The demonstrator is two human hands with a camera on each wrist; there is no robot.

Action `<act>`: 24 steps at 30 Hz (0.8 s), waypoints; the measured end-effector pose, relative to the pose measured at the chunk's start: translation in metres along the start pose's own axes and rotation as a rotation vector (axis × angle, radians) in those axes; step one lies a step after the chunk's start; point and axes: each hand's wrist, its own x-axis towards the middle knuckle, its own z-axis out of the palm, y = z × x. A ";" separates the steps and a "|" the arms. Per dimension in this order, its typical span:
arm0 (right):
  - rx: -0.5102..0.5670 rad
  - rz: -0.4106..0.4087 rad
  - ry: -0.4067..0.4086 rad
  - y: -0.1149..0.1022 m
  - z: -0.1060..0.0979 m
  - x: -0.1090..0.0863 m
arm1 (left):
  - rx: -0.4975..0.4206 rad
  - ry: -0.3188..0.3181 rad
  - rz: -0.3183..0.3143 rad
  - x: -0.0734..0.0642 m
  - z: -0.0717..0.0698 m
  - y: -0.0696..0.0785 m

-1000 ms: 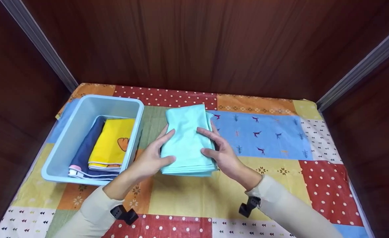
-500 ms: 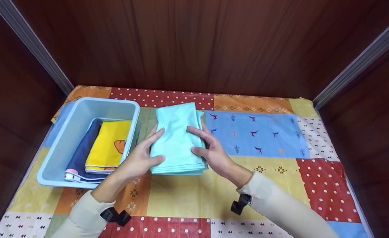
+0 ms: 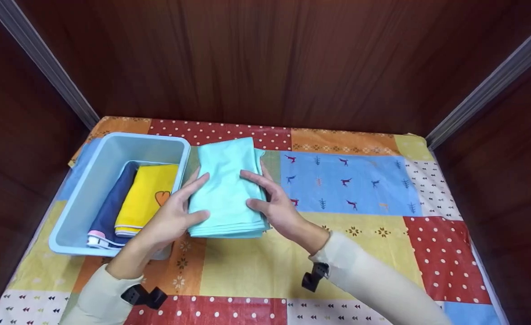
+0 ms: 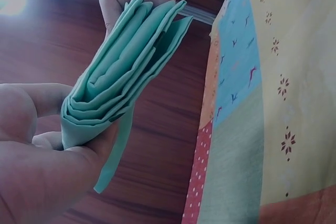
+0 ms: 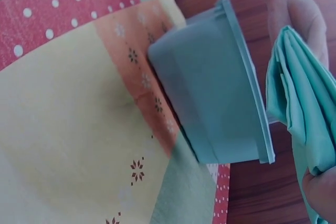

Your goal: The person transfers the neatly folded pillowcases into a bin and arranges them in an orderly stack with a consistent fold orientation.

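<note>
Both hands hold a folded mint-green cloth (image 3: 227,189) above the table, just right of the light-blue bin. My left hand (image 3: 170,216) grips its left side, thumb and index finger on top, other fingers underneath. On the opposite side, my right hand (image 3: 279,207) holds it the same way. The left wrist view shows the cloth's (image 4: 115,72) stacked layers edge-on, with a narrow strip hanging below. In the right wrist view, the cloth (image 5: 310,103) is raised about level with the bin's rim.
The light-blue bin (image 3: 73,203) stands at the left, holding a folded yellow cloth (image 3: 146,194) with an orange print and a navy cloth (image 3: 114,203) with white edging. A patchwork tablecloth (image 3: 337,253) covers the table. Dark wood panels (image 3: 247,63) enclose the back and sides.
Both hands have moved left with the mint-green cloth, bringing it close to the bin's right rim. Their hold looks the same. The head view has shifted slightly.
</note>
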 end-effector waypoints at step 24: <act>0.041 -0.003 -0.016 -0.008 0.033 0.020 | 0.008 0.018 0.008 -0.014 -0.036 0.006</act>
